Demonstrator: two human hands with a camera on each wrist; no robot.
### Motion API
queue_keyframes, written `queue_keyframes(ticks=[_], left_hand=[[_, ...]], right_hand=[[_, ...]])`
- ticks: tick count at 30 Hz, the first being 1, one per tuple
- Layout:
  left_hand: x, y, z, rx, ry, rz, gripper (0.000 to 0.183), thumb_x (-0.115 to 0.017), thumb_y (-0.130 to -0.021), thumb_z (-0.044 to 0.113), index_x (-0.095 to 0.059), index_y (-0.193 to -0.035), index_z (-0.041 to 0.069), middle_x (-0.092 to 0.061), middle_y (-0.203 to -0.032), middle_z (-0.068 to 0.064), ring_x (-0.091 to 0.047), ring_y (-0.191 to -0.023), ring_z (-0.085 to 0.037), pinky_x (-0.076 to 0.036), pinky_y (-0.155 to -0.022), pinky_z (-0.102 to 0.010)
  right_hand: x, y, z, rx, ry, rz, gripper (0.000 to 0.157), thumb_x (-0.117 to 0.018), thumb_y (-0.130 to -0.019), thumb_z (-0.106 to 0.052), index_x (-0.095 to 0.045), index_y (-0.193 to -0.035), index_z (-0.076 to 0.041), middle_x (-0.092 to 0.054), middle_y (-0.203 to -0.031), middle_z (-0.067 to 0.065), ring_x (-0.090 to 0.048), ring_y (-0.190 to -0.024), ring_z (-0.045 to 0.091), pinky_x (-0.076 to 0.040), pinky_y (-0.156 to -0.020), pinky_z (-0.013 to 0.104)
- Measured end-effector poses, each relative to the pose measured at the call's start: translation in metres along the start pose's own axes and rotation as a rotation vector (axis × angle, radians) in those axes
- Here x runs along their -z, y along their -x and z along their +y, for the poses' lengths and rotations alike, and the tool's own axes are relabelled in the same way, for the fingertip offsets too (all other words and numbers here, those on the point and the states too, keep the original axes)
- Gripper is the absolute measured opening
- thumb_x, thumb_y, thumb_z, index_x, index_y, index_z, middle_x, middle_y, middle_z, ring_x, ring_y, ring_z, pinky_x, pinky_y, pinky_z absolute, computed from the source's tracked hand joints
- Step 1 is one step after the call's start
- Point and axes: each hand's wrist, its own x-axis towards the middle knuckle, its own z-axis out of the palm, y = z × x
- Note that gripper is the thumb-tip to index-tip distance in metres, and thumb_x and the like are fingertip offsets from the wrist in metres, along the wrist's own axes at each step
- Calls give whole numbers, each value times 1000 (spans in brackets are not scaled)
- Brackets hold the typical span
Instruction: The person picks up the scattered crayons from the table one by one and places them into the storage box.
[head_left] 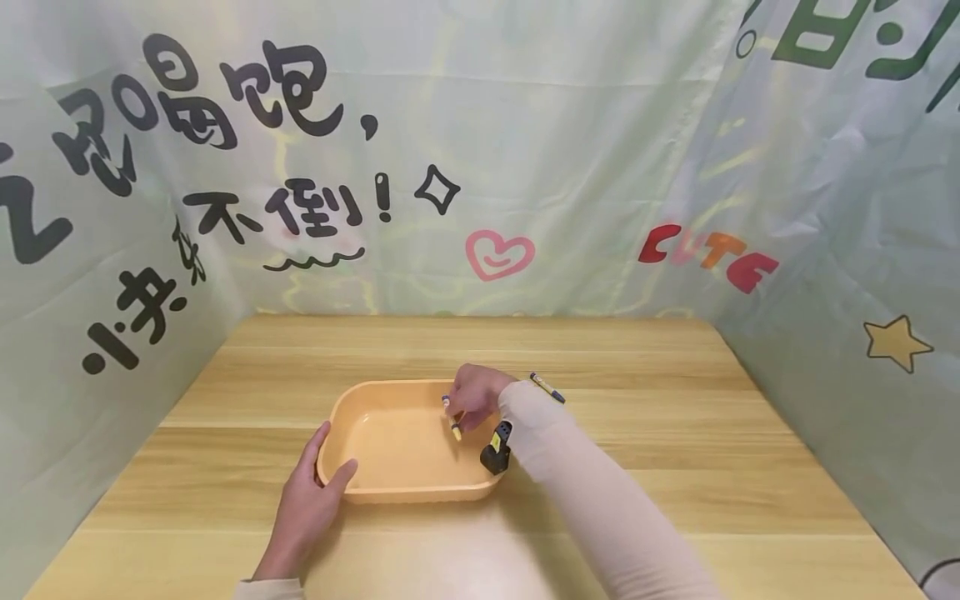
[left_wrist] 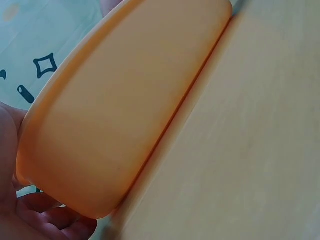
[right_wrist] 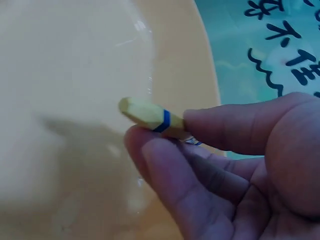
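Observation:
An orange plastic tray sits on the wooden table. My left hand holds its left end, the thumb over the rim and the fingers along the outside; the left wrist view shows the tray's outer wall and curled fingers below the corner. Over the right part of the tray, my right hand pinches a yellow crayon with a blue band between thumb and fingers. Its yellow tip points down toward the tray floor. A shadow of hand and crayon falls on that floor in the right wrist view.
A dark blue crayon lies on the table behind the right forearm, just beyond the tray's right end. Printed cloth walls enclose the table at the back and both sides. A small black camera is worn on the right wrist.

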Motion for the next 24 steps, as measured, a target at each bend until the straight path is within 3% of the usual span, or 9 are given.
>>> queue_keyframes(ticks=[6, 12, 20, 24], left_hand=[[0, 0, 1, -8, -16, -1, 77, -61, -96, 28, -16, -156, 15, -31, -152, -25, -45, -129, -38, -43, -99, -41], [2, -1, -1, -22, -45, 0, 77, -60, -97, 29, -15, -156, 13, -31, -151, -26, -48, -125, -39, -47, -95, -39], [2, 1, -2, -25, -58, 6, 77, -61, -97, 29, -14, -156, 13, -31, -152, -25, -50, -123, -38, -48, -94, -39], [1, 1, -3, -28, -44, 9, 77, -61, -97, 27, -15, -156, 13, -30, -152, -25, -47, -126, -39, -46, -97, -43]], right_hand=[[-10, 0, -4, -62, 154, 18, 36, -62, -90, -2, -51, -56, -7, -61, -66, 5, -58, -49, 11, -53, -51, 21], [-18, -1, -8, -92, 243, 15, 24, -64, -85, 1, -62, -61, 0, -58, -53, 6, -53, -43, 11, -44, -43, 19], [-26, -2, -4, -140, 211, -25, 20, -64, -87, 2, -58, -68, 6, -56, -52, 8, -51, -40, 9, -43, -40, 17], [-27, -4, -3, -142, 265, -7, 21, -66, -88, -1, -61, -69, 6, -60, -56, 8, -51, -41, 9, -44, -42, 16]])
